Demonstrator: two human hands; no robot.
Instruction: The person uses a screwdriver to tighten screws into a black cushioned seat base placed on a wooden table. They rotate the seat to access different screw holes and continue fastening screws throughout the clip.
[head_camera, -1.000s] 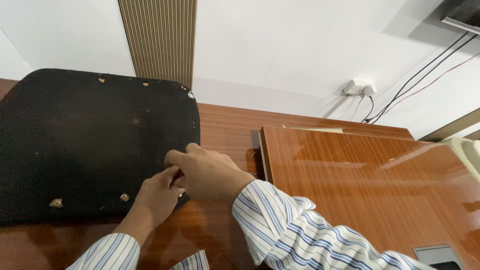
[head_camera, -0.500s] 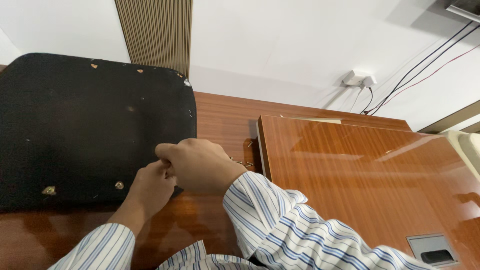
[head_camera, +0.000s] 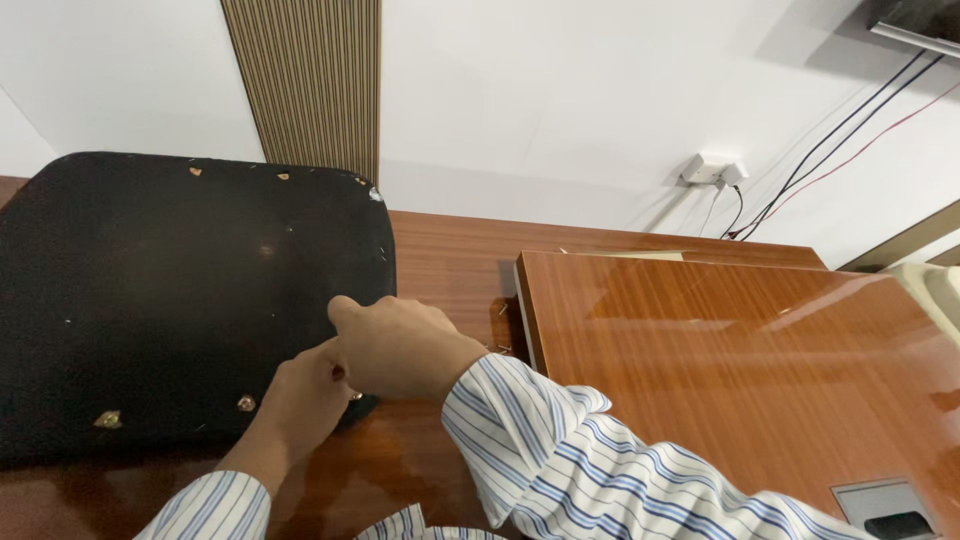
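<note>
A large black fabric-covered panel (head_camera: 170, 290) with rounded corners lies flat on the brown wooden table (head_camera: 450, 250). Small torn spots with pale wood dot its surface. My right hand (head_camera: 400, 345) rests on the panel's near right corner, fingers curled and pressing on the edge. My left hand (head_camera: 310, 395) sits just under and beside it, fingertips pinching at the same edge. What the fingers pinch is hidden. Both arms wear blue-and-white striped sleeves.
A raised glossy wooden slab (head_camera: 740, 370) lies to the right, with small screws (head_camera: 500, 348) at its left edge. A grey cable hatch (head_camera: 890, 505) sits at the bottom right. On the white wall are a ribbed panel (head_camera: 305, 85), a socket (head_camera: 710, 170) and cables.
Both hands stay together at the panel's near right corner. The camera has tilted slightly, so panel and hands sit a little lower in view.
</note>
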